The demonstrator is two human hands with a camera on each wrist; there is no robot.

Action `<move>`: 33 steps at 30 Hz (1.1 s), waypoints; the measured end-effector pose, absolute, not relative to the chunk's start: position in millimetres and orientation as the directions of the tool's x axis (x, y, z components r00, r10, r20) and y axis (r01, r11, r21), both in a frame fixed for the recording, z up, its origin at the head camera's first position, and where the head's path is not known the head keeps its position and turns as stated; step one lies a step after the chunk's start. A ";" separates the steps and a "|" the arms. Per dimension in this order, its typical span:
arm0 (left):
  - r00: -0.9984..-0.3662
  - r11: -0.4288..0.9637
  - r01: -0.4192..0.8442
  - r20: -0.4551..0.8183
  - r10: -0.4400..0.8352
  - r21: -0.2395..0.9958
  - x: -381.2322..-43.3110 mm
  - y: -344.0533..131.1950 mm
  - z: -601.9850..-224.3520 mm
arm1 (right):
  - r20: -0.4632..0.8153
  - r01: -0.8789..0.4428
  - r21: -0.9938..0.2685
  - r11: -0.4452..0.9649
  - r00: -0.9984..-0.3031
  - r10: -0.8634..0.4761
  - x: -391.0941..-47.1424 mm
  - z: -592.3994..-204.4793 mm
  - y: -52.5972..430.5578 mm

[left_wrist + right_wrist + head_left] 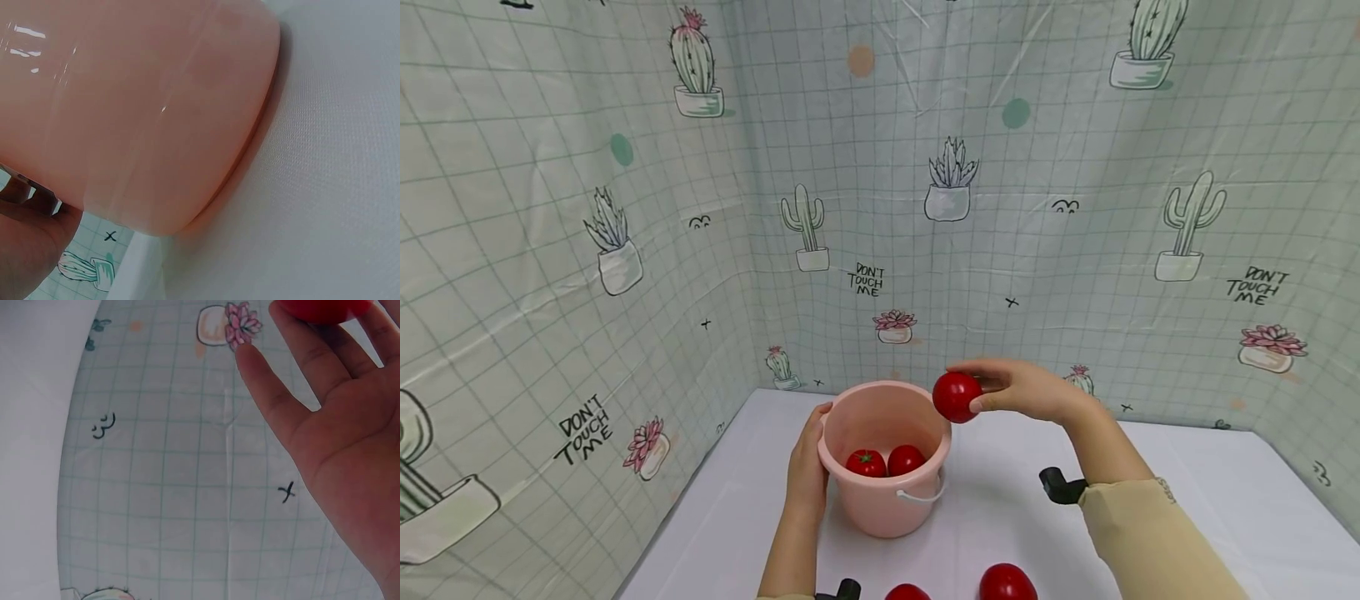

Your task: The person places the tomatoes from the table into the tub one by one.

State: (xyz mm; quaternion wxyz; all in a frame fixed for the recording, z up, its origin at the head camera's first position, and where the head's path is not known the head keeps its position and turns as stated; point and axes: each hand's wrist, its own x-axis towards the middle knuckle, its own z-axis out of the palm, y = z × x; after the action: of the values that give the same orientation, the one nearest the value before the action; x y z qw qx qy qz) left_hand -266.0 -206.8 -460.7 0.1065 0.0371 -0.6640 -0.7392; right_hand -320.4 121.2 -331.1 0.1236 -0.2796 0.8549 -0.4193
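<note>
The person's right hand [1018,392] grips a glossy round red tomato [956,397], its fingers and thumb curved round the far and near sides. That tomato, a ball with no evident long axis, lies to the left of the right palm and overlaps the right rim of the pale-pink plastic bucket [883,508] in the head view; whether it touches the rim I cannot tell. The left hand [808,462] holds the bucket's opposite wall, farther from the tomato. Two red tomatoes [867,463] rest inside the bucket, which stands upright on the white surface [1022,508].
</note>
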 end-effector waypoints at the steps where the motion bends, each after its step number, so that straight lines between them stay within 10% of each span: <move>1: -0.975 -0.095 0.109 0.088 -0.204 0.989 -266.1 -206.9 -460.4 | 0.018 -0.374 -0.782 0.498 -0.813 -0.582 -321.1 -329.6 118.2; 33: -0.977 -0.104 0.118 0.097 -0.191 0.988 -266.2 -207.5 -460.8 | -0.181 -0.489 -0.634 0.599 -0.659 -0.730 -338.3 -335.1 10.2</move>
State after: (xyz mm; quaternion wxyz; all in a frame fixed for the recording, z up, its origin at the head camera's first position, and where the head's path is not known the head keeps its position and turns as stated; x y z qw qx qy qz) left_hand -266.2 -207.5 -460.8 0.1040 0.0275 -0.6613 -0.7424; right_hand -338.3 10.2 -335.1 0.2169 -0.3511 0.8675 -0.2777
